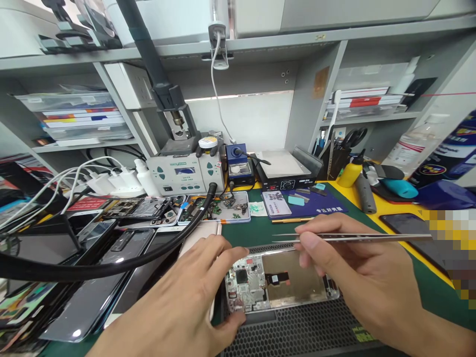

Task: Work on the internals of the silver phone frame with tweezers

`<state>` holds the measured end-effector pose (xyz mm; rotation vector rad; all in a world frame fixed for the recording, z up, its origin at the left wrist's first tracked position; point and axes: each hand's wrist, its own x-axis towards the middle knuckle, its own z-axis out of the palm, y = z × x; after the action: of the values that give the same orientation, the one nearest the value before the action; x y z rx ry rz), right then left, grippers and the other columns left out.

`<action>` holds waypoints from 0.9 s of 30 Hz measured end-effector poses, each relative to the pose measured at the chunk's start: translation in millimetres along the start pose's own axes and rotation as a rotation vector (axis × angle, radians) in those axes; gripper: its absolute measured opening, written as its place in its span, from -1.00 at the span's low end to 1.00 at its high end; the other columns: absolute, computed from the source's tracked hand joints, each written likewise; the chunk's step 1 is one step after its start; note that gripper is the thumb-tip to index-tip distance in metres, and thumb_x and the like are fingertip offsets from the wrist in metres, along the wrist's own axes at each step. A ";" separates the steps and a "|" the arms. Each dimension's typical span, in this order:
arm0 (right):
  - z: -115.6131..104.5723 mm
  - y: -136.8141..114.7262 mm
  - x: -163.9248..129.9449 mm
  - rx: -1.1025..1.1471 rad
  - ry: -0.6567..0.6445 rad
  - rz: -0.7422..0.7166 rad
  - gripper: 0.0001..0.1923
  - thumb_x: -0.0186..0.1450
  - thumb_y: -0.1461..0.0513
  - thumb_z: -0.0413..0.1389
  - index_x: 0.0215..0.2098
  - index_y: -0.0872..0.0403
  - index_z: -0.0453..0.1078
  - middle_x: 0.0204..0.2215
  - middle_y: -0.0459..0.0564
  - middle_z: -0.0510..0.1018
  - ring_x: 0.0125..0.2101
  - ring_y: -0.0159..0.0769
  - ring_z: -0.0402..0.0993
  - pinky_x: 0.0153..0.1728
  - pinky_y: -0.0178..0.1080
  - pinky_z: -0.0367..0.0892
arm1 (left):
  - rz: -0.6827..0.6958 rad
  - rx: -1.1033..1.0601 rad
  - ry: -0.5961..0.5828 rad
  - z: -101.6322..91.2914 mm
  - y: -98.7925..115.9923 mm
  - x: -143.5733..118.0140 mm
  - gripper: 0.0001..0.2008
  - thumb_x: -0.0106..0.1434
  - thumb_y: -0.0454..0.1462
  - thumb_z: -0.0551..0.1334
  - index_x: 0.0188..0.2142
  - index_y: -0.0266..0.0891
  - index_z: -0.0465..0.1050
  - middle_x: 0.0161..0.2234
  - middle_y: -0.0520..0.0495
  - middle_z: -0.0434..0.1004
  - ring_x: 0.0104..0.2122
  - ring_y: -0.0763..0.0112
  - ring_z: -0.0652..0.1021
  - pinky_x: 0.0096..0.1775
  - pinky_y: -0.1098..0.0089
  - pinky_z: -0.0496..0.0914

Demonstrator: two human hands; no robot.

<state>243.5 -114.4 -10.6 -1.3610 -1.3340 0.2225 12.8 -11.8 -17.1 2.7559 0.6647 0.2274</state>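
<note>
An opened phone (286,285) with bare circuit board and metal frame lies on a black perforated mat (297,334) in front of me. My left hand (186,297) grips the phone's left end, fingers curled over its top edge and thumb at its lower corner. My right hand (357,272) holds metal tweezers (353,238) pinched between thumb and fingers, lying horizontal just above the phone with tips pointing left.
A thick black hose (111,267) sweeps across the left over several disassembled phones. Behind stand a rework station (182,173), a soldering stand (238,163), a hot plate (286,171), a parts tray (219,208), a yellow bottle (351,173) and a dark phone (405,223).
</note>
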 end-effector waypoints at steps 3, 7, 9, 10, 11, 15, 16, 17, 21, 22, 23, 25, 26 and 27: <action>-0.6 0.7 0.5 -0.012 -0.007 -0.008 -0.87 0.40 0.27 0.17 -0.31 -0.07 0.48 -0.56 -0.23 0.51 -0.57 -0.47 0.41 -0.55 -0.47 0.35 | 0.007 -0.019 -0.008 -1.0 1.1 1.7 -0.37 0.23 -0.24 0.27 0.24 0.03 0.09 0.14 -0.07 0.27 0.16 0.10 0.36 0.18 0.01 0.36; -1.2 0.6 1.9 -0.046 -0.016 -0.031 -0.85 0.40 0.28 0.17 -0.33 -0.08 0.48 -0.55 -0.21 0.52 -0.56 -0.45 0.43 -0.54 -0.45 0.39 | 0.001 -0.032 0.010 -1.8 2.5 3.3 -0.34 0.20 -0.26 0.28 0.25 0.05 0.08 0.11 -0.03 0.28 0.13 0.12 0.38 0.15 0.03 0.38; -0.7 0.6 2.7 -0.052 -0.020 -0.036 -0.86 0.40 0.28 0.17 -0.32 -0.08 0.48 -0.55 -0.22 0.52 -0.57 -0.46 0.42 -0.55 -0.45 0.37 | -0.003 -0.042 0.012 -2.1 3.4 3.6 -0.35 0.20 -0.27 0.28 0.23 0.06 0.10 0.10 -0.02 0.29 0.11 0.15 0.39 0.14 0.07 0.39; -0.4 0.8 2.9 -0.050 -0.025 -0.035 -0.86 0.40 0.28 0.17 -0.31 -0.09 0.48 -0.54 -0.22 0.52 -0.58 -0.46 0.42 -0.56 -0.45 0.37 | -0.004 -0.048 0.010 -2.2 3.7 3.6 -0.36 0.20 -0.28 0.28 0.22 0.06 0.11 0.09 -0.01 0.29 0.11 0.16 0.39 0.14 0.08 0.39; 0.0 1.0 2.9 -0.047 -0.024 -0.033 -0.86 0.40 0.28 0.16 -0.31 -0.09 0.48 -0.54 -0.23 0.52 -0.59 -0.47 0.41 -0.57 -0.45 0.36 | -0.006 -0.052 0.006 -2.3 4.0 3.5 -0.37 0.20 -0.28 0.28 0.22 0.06 0.12 0.09 -0.01 0.29 0.10 0.17 0.39 0.14 0.09 0.39; 0.7 1.2 0.7 -0.058 -0.014 -0.028 -0.85 0.40 0.28 0.15 -0.31 -0.10 0.49 -0.54 -0.24 0.53 -0.58 -0.46 0.42 -0.55 -0.43 0.37 | -0.009 -0.051 -0.003 -1.8 3.6 2.6 -0.37 0.21 -0.27 0.28 0.22 0.03 0.10 0.09 -0.03 0.28 0.10 0.17 0.38 0.13 0.10 0.40; 0.5 1.0 0.3 -0.084 0.001 -0.040 -0.85 0.39 0.28 0.16 -0.31 -0.10 0.49 -0.53 -0.23 0.54 -0.56 -0.44 0.45 -0.51 -0.41 0.39 | -0.009 -0.049 -0.001 -1.5 3.2 2.3 -0.36 0.21 -0.27 0.28 0.23 0.03 0.10 0.10 -0.03 0.28 0.10 0.16 0.38 0.13 0.09 0.40; 0.3 0.8 0.2 -0.124 0.029 -0.064 -0.86 0.38 0.28 0.17 -0.30 -0.10 0.50 -0.52 -0.23 0.57 -0.53 -0.42 0.48 -0.46 -0.39 0.43 | -0.006 -0.047 0.002 -1.2 2.9 2.0 -0.36 0.21 -0.27 0.28 0.23 0.04 0.09 0.10 -0.03 0.28 0.11 0.16 0.38 0.13 0.08 0.40; -1.3 2.7 5.8 -0.301 0.148 -0.103 -0.92 0.35 0.23 0.20 -0.24 -0.11 0.54 -0.38 -0.18 0.69 -0.33 -0.30 0.64 -0.24 -0.31 0.52 | -0.009 -0.050 0.011 -1.0 2.3 1.1 -0.36 0.21 -0.26 0.28 0.23 0.06 0.10 0.10 -0.02 0.27 0.11 0.17 0.39 0.14 0.10 0.39; -1.8 4.4 8.3 -0.309 0.133 -0.070 -0.92 0.36 0.20 0.20 -0.23 -0.11 0.55 -0.38 -0.18 0.70 -0.32 -0.28 0.66 -0.26 -0.32 0.53 | -0.009 -0.052 0.011 -1.5 2.4 1.2 -0.36 0.21 -0.26 0.28 0.23 0.06 0.10 0.09 -0.02 0.28 0.10 0.18 0.39 0.13 0.11 0.39; -2.2 6.7 11.0 -0.302 0.098 -0.025 -0.92 0.37 0.18 0.19 -0.22 -0.12 0.56 -0.39 -0.19 0.71 -0.32 -0.28 0.68 -0.31 -0.34 0.54 | -0.004 -0.054 0.008 -2.1 2.5 1.6 -0.36 0.20 -0.26 0.28 0.23 0.05 0.11 0.08 -0.02 0.28 0.09 0.18 0.39 0.13 0.12 0.39; -2.9 11.7 15.7 -0.274 -0.009 0.060 -0.89 0.39 0.15 0.17 -0.24 -0.12 0.57 -0.41 -0.21 0.72 -0.36 -0.31 0.69 -0.40 -0.39 0.54 | 0.010 -0.061 -0.007 -4.0 2.8 2.9 -0.38 0.20 -0.27 0.27 0.22 0.03 0.12 0.07 -0.03 0.29 0.08 0.17 0.40 0.12 0.13 0.38; -3.4 13.8 17.6 -0.267 -0.066 0.091 -0.88 0.39 0.14 0.17 -0.25 -0.13 0.57 -0.41 -0.22 0.71 -0.38 -0.32 0.69 -0.44 -0.41 0.53 | 0.016 -0.068 -0.015 -5.1 2.9 3.7 -0.38 0.20 -0.27 0.27 0.22 0.01 0.13 0.06 -0.04 0.29 0.08 0.17 0.40 0.12 0.13 0.38; -4.0 15.1 19.1 -0.273 -0.119 0.116 -0.87 0.40 0.13 0.16 -0.26 -0.13 0.57 -0.39 -0.21 0.71 -0.37 -0.32 0.68 -0.44 -0.41 0.53 | 0.019 -0.076 -0.028 -6.2 3.1 4.5 -0.39 0.20 -0.27 0.27 0.21 0.00 0.14 0.05 -0.05 0.29 0.07 0.17 0.40 0.12 0.14 0.38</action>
<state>261.2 -97.3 -10.7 -1.6791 -1.4236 0.2076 16.7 -10.8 -9.8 2.6885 0.6093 0.2129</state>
